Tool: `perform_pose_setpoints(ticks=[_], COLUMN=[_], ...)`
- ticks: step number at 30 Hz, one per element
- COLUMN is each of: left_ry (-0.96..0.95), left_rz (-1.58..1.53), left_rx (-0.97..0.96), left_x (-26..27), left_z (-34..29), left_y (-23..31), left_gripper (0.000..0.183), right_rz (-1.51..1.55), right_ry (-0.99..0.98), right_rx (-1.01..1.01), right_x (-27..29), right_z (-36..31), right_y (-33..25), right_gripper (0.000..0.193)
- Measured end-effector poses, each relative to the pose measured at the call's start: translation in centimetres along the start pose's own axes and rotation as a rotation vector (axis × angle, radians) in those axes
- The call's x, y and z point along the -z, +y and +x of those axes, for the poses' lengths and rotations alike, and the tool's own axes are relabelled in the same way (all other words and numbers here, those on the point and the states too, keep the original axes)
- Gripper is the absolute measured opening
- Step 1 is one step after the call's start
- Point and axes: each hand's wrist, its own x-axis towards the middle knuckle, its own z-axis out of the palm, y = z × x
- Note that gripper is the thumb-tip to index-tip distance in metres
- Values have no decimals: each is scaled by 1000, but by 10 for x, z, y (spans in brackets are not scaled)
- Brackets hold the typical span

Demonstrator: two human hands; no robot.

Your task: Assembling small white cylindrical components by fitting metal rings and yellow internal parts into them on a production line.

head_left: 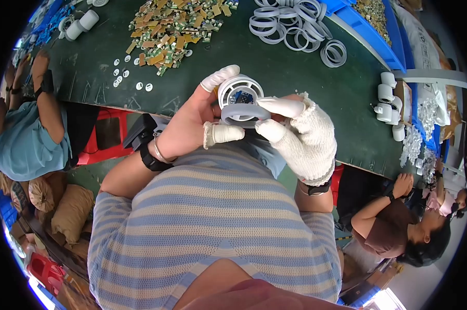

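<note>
White plastic forms the round, open-fronted housing [223, 93] that we hold by the near edge of the dark green bench [290, 75], a small blue circuit board [242, 97] showing inside it. Our left hand [187, 124], two digits in white covers, grips the housing from its left. Our right hand [313, 137], in a white knitted glove, pinches a smooth grey ring [238, 110] at the housing's near side; we cannot tell whether they touch. Beyond our hands lie heaped tan-and-green circuit boards [174, 31] and, to their right, piled translucent grey rings [267, 23].
</note>
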Motion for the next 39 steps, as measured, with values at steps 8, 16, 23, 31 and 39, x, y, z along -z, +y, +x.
perform_pose_setpoints(ticks=[8,16,23,31,39], left_ry=[43,-23,-71,710,776], left_rz=[22,398,498,1644,1187], left_rx=[11,-189,31,59,174], left_x=[-11,-16,-4,198,187], left_z=[-4,-2,-8,0,-4], left_y=[7,-3,24,92,106], left_gripper=[91,75,89,27,20], right_rz=[-42,-213,39,-416,-599], right_ry=[104,25,-24,154,226], right_rx=[-183,194,-250,-333,2], right_x=[-17,-36,-34,18,2], right_z=[-5,9,9,23,-7], right_y=[2,20,30,103,53], right_gripper=[32,52,32,34,16])
